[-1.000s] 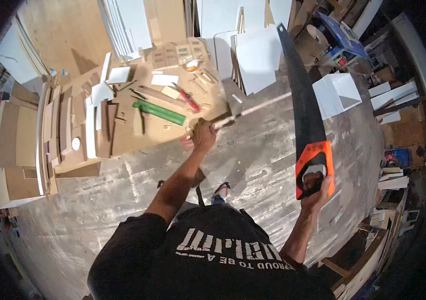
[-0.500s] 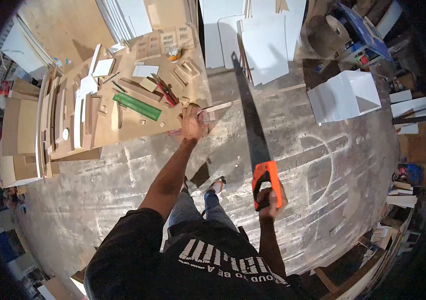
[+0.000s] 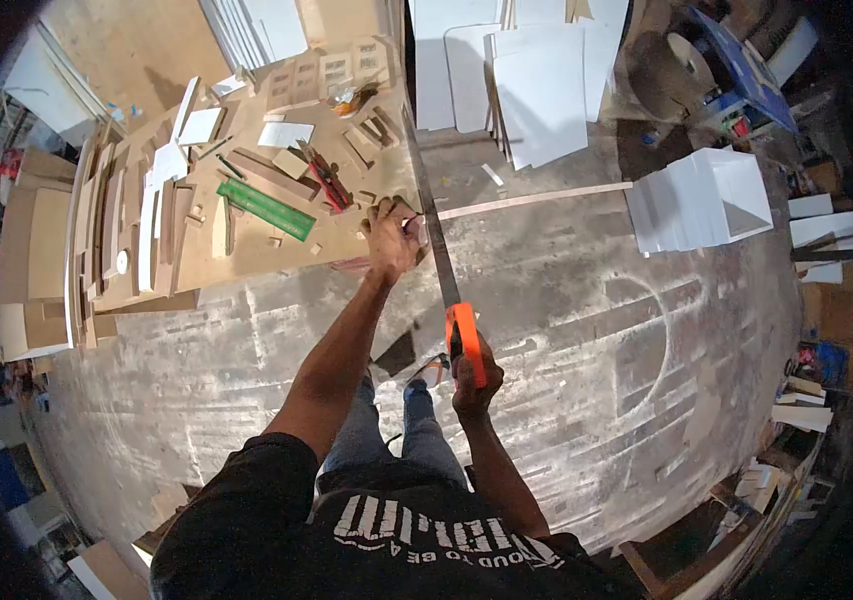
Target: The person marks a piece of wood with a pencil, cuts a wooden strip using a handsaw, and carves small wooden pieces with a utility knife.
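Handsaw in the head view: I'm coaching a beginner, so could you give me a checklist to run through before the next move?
1. Right grip closed on the orange handle: ok.
2. Blade across the pale strip: ok, by the edge of the table.
3. Left grip well clear of the blade: not ok, very near it.
4. Cut started in the pale strip: cannot tell.
5. Far end of the pale strip supported: cannot tell; contact with the white box is unclear.
6. Flat green piece clear of the blade: ok, lying apart on the table.

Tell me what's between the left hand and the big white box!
The head view shows the saw blade, then a long thin strip, between the left hand and the white box.
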Action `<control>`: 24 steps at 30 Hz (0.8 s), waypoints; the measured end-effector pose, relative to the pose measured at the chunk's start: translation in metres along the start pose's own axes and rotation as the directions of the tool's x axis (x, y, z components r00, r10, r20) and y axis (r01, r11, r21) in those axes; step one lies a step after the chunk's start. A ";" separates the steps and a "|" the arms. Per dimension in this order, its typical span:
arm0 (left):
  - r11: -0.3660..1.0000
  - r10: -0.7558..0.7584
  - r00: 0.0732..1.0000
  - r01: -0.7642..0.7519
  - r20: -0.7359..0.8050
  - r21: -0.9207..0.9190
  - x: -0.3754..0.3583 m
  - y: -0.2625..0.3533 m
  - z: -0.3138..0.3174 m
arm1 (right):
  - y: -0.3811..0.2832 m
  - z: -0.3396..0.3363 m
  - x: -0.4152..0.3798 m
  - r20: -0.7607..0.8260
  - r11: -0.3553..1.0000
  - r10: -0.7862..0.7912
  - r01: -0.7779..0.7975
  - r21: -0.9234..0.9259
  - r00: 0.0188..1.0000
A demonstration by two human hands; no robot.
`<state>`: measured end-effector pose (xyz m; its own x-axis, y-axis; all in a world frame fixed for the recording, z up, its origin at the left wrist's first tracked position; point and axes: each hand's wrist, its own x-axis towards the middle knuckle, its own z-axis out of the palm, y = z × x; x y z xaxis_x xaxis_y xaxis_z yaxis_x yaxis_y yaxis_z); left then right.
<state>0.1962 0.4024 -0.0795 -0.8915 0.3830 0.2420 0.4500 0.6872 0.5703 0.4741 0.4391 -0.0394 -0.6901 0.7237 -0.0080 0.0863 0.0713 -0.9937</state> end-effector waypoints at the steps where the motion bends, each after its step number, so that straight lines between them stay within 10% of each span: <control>1: 1.000 0.011 1.000 -0.012 -0.012 -0.013 0.000 0.000 -0.001 | 0.002 0.001 -0.002 0.014 1.000 0.017 -0.017 -0.008 1.000; 10: 1.000 0.009 0.998 -0.008 -0.054 0.012 0.003 -0.001 0.004 | 0.014 0.021 -0.015 0.065 0.947 -0.159 0.171 -0.271 0.985; 14: 0.995 0.019 0.996 -0.010 -0.087 0.095 0.002 -0.005 0.011 | 0.017 0.014 -0.023 0.125 0.966 0.040 -0.007 -0.257 0.991; 24: 0.986 -0.017 0.999 0.024 -0.049 0.162 0.006 -0.005 0.014 | 0.010 0.016 -0.013 0.096 0.985 -0.024 0.039 -0.166 0.995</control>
<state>0.1890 0.4101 -0.0921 -0.9004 0.3410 0.2702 0.4306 0.7875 0.4410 0.4721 0.4192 -0.0514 -0.7576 0.6527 0.0049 0.1769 0.2125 -0.9610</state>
